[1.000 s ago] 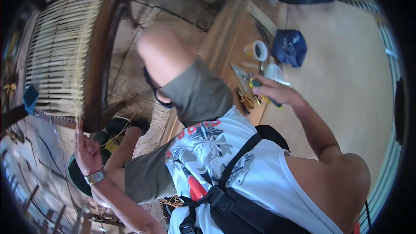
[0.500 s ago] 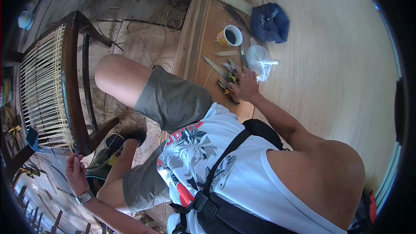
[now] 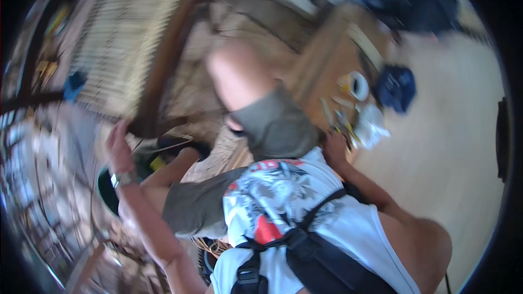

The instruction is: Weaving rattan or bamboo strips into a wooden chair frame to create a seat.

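My left hand (image 3: 118, 149), blurred by motion, is at the near corner of a dark wooden chair frame (image 3: 166, 60). Its fingers look pressed together; what they hold, if anything, is too smeared to make out. Pale cane strands form the woven seat (image 3: 128, 38) inside that frame. On the wooden bench, my right hand (image 3: 334, 146) rests low over the near edge of a group of hand tools (image 3: 342, 121). Its fingers are curled down and mostly hidden, so a grip on a tool cannot be confirmed.
Beyond the tools stand a paper cup of dark liquid (image 3: 358, 86) and a tied clear plastic bag (image 3: 372, 126). A navy cap (image 3: 396, 88) lies to their right. Another person's leg and shoe (image 3: 297, 2) show at the far side. Under my left arm is a dark green container (image 3: 109, 190).
The whole view has swung, so chair and bench sit further right and the picture is blurred. My right hand has drawn nearer to me, over where the orange-handled pliers lay. My left hand stays by the seat corner.
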A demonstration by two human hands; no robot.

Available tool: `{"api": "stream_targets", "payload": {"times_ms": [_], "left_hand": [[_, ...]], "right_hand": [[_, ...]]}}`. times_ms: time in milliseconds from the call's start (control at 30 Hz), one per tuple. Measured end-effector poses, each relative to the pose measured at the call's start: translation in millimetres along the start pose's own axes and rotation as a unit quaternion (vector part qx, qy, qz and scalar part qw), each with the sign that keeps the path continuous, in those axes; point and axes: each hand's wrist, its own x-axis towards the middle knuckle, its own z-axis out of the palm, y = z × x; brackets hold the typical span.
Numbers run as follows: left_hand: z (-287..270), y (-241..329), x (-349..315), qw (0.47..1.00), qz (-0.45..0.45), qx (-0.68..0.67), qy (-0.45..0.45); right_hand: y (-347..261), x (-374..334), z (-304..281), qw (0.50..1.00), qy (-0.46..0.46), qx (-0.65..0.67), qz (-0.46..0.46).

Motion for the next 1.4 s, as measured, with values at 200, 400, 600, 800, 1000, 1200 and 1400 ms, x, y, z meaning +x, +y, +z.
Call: {"api": "stream_targets", "payload": {"times_ms": [200,400,600,800,1000,1200,1400], "left_hand": [[-9,0,-20,0.992,0.081,0.067,-0.071],[-11,-9,-45,0.996,0.058,-0.003,-0.066],[10,0,-45,0.997,0.074,-0.028,0.006],[15,-2,-33,0.996,0.071,-0.05,-0.004],[8,12,-44,0.986,0.037,-0.16,-0.035],[4,14,-44,0.99,-0.025,-0.115,-0.075],[7,9,-39,0.984,-0.01,-0.165,-0.066]], "right_hand": [[-12,7,-22,0.954,0.024,0.295,-0.056],[-36,83,-133,0.865,-0.021,0.5,0.04],[-224,128,-241,0.77,-0.224,0.563,-0.199],[-373,154,-197,0.804,-0.308,0.417,-0.292],[-417,166,-200,0.859,-0.309,0.288,-0.288],[-428,165,-208,0.885,-0.205,0.226,-0.351],[-431,163,-208,0.885,-0.211,0.227,-0.347]]}}
